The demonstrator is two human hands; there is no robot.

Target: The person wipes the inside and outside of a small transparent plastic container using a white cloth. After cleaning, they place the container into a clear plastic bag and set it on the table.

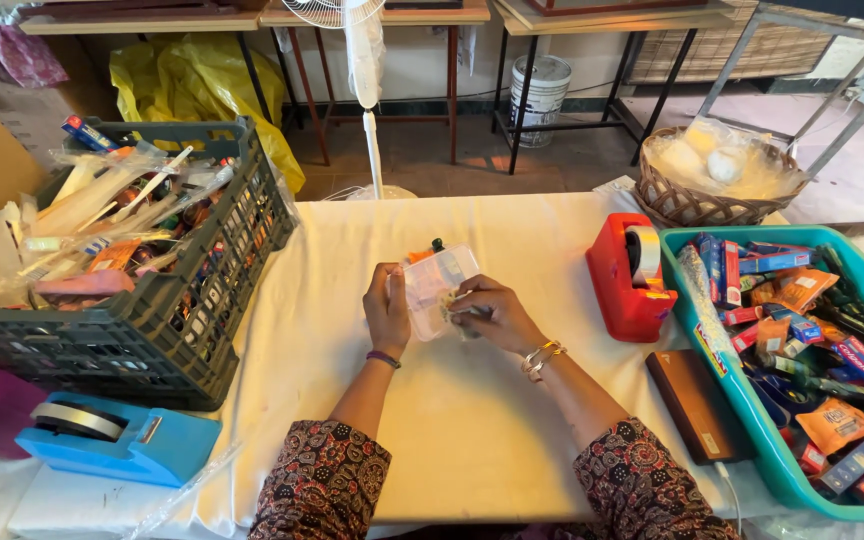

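Head view, looking down on a table (pixel 472 440) draped in a white cloth. At the middle, a small clear plastic pouch (pixel 436 283) with something orange and a dark tip showing at its top edge, held up just above the cloth between both hands. Left hand (pixel 386 310) closed on the pouch's left edge, fingers curled round it, a purple band on the wrist. Right hand (pixel 490 315) closed against the pouch's lower right side, fingertips pinching a small pale crumpled bit there; what that bit is, too small to tell. Gold bangles on the right wrist, dark patterned sleeves on both forearms.

To the left, a dark grey slatted plastic crate (pixel 167 325) heaped with long clear-wrapped packets and small coloured items, resting on the table's left edge. In front of it, near the lower left corner, a light blue tape dispenser (pixel 117 440) with a roll of tape.

To the right, well apart from the hands, a red tape dispenser (pixel 624 285) standing beside a teal plastic tub (pixel 762 450) full of small coloured packets. Just against the tub's near left wall, a flat brown rectangular box (pixel 697 405). Behind the tub, a woven wicker basket (pixel 687 200) holding pale items in clear wrap.

Beyond the table, a white pedestal fan (pixel 364 60), a white bucket (pixel 540 95) and a yellow plastic sheet (pixel 202 85) on the floor.
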